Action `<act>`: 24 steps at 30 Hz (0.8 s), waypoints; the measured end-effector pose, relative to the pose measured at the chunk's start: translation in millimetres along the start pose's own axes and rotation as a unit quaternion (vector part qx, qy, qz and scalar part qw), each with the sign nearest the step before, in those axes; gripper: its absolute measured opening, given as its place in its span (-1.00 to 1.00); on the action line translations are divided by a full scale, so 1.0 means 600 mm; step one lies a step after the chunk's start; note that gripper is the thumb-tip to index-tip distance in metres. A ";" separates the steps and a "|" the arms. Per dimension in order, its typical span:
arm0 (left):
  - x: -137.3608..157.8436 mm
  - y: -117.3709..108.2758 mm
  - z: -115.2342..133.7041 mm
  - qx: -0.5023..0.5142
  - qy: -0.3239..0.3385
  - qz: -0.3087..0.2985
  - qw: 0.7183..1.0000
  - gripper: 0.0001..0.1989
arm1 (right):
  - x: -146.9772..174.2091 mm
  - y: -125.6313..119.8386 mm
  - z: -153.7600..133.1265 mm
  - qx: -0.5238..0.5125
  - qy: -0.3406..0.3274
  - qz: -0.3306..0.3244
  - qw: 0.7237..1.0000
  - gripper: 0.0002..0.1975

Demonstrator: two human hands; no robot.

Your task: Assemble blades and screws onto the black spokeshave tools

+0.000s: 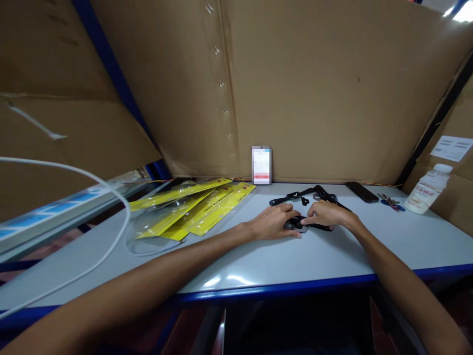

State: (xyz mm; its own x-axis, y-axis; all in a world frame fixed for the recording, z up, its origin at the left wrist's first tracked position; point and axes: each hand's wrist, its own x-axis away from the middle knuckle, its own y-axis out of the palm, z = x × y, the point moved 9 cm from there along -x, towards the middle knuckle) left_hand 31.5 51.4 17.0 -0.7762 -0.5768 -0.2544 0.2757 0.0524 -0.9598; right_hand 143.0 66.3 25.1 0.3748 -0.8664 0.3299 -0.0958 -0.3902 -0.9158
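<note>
A grey tabletop point(295, 261) carries yellow-backed packaging point(195, 209), black parts point(283, 199), a dark oblong object point(362, 192), keys point(393, 202) and a bottle point(424, 193)

left hand point(275, 223), right hand point(327, 214), black item point(295, 223) held

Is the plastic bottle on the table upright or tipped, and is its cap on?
Upright and capped: the plastic bottle stands on its base, and a white cap covers its top.
</note>
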 end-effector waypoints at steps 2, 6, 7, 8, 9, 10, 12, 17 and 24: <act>0.001 0.000 -0.001 -0.006 -0.004 0.000 1.000 -0.49 | -0.003 0.001 0.001 0.003 -0.006 0.002 1.000 -0.60; -0.001 0.002 -0.001 0.000 -0.007 0.010 1.000 -0.61 | -0.008 0.005 0.004 0.004 -0.016 0.002 1.000 -0.56; -0.001 0.002 -0.001 0.004 -0.005 0.012 1.000 -0.64 | -0.008 0.005 0.005 0.004 -0.017 0.000 1.000 -0.56; -0.001 0.002 0.000 0.006 -0.003 0.013 1.000 -0.66 | -0.008 0.005 0.005 0.003 -0.017 -0.002 1.000 -0.55; -0.001 0.003 0.000 0.007 -0.001 0.013 1.000 -0.67 | -0.008 0.005 0.004 0.003 -0.017 -0.003 1.000 -0.55; -0.001 0.003 -0.001 0.006 0.000 0.014 1.000 -0.67 | -0.007 0.005 0.004 0.004 -0.017 -0.004 1.000 -0.55; -0.001 0.004 -0.001 0.000 -0.001 0.014 1.000 -0.66 | -0.007 0.005 0.004 0.006 -0.017 -0.006 1.000 -0.55; 0.000 0.005 0.002 -0.017 -0.003 0.016 1.000 -0.64 | -0.010 0.006 0.003 0.009 -0.026 -0.006 1.000 -0.54; 0.004 -0.074 -0.063 0.052 -0.059 0.164 0.983 -0.68 | -0.007 0.004 0.003 -0.011 -0.024 -0.006 1.000 -0.58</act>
State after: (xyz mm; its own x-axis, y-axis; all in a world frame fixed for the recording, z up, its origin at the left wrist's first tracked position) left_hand -4.4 78.6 54.6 -0.5671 -0.6336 -0.5263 0.5613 0.1704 -0.8099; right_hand 142.9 69.8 21.2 0.4199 -0.8459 0.3289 -0.1103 -0.4072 -0.9066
